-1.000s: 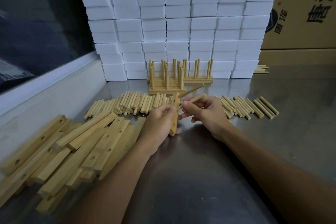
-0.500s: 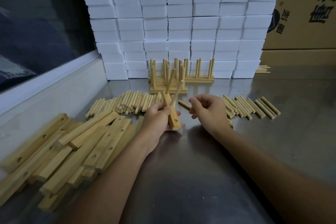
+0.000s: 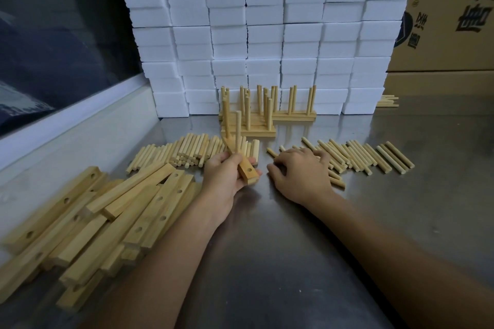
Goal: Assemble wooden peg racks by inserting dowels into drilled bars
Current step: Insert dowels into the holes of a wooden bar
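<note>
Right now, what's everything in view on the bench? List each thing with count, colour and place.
held bar: one, pale wood, two dowels in it, one hole empty, centre
drilled bars: a pile, pale wood, near left
left dowel heap: many, pale wood, behind the bars
right dowel row: many, pale wood, right of centre
finished racks: several, pale wood, at the back
foam blocks: stacked wall, white, rear
cardboard box: brown, rear right
steel table: grey
left hand: grips the held bar
right hand: rests on the right dowel row

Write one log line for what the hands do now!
left hand: holds drilled bar, two dowels in | right hand: on loose dowels
</note>
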Tool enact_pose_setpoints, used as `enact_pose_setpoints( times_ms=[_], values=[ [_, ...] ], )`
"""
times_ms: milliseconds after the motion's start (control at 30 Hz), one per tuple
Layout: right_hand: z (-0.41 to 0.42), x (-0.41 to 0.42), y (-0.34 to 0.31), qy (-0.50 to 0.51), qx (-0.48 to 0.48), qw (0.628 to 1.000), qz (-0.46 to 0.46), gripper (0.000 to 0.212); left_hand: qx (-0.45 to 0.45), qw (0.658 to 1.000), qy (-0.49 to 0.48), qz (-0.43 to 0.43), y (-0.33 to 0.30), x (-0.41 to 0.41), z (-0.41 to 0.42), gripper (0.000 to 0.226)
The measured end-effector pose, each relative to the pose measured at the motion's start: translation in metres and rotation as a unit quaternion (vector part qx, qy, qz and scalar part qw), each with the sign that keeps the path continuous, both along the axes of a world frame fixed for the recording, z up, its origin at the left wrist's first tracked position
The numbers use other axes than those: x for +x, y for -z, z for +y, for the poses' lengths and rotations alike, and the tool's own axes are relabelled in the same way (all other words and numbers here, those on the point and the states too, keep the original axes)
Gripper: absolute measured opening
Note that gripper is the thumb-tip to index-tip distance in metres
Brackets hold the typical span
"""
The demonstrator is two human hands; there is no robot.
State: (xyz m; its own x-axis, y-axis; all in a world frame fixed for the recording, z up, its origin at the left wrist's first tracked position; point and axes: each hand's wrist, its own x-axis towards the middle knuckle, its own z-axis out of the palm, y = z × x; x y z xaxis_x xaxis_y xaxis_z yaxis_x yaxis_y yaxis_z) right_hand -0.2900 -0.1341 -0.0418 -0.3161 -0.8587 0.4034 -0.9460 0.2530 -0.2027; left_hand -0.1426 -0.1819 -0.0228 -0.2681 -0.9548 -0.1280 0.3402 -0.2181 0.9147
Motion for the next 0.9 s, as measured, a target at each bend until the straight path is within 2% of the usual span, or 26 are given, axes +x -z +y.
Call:
enact_pose_setpoints(
  times_ms=[67, 167, 267, 367, 500, 667, 900],
  values=[
    [0.0005, 0.0003, -0.001, 0.023, -0.03, 0.999, 0.007, 0.025, -0.003, 1.0, 0.004, -0.002, 0.0005, 0.0006, 0.0, 0.009],
    [0.0001, -0.0012, -0.002, 0.015, -0.047, 0.998, -0.033, 0.016, -0.004, 1.0, 0.006, -0.004, 0.0006, 0.001, 0.0001, 0.01],
    [-0.0006, -0.0019, -0.0024, -0.016, -0.019, 0.998, -0.051, 0.026, -0.007, 1.0, 0.007, -0.01, 0.0005, 0.0012, 0.0003, 0.011],
    [-0.0009, -0.0018, -0.0029, -0.057, -0.033, 0.996, -0.061, 0.03, -0.012, 1.0, 0.007, -0.012, 0.0005, 0.0012, 0.0001, 0.011],
    [0.0023, 0.0025, -0.0036, -0.111, -0.09, 0.985, -0.092, 0.013, -0.015, 1.0, 0.009, -0.009, 0.0009, 0.0016, 0.0004, 0.012],
    [0.006, 0.0041, -0.0049, -0.118, -0.123, 0.982, -0.085, 0.038, -0.014, 1.0, 0.013, -0.009, 0.0013, 0.0022, -0.0001, 0.012],
    [0.0046, 0.0009, -0.0047, -0.13, -0.161, 0.972, -0.114, 0.036, -0.016, 1.0, 0.009, -0.015, 0.0016, 0.0013, -0.0005, 0.011]
  ],
)
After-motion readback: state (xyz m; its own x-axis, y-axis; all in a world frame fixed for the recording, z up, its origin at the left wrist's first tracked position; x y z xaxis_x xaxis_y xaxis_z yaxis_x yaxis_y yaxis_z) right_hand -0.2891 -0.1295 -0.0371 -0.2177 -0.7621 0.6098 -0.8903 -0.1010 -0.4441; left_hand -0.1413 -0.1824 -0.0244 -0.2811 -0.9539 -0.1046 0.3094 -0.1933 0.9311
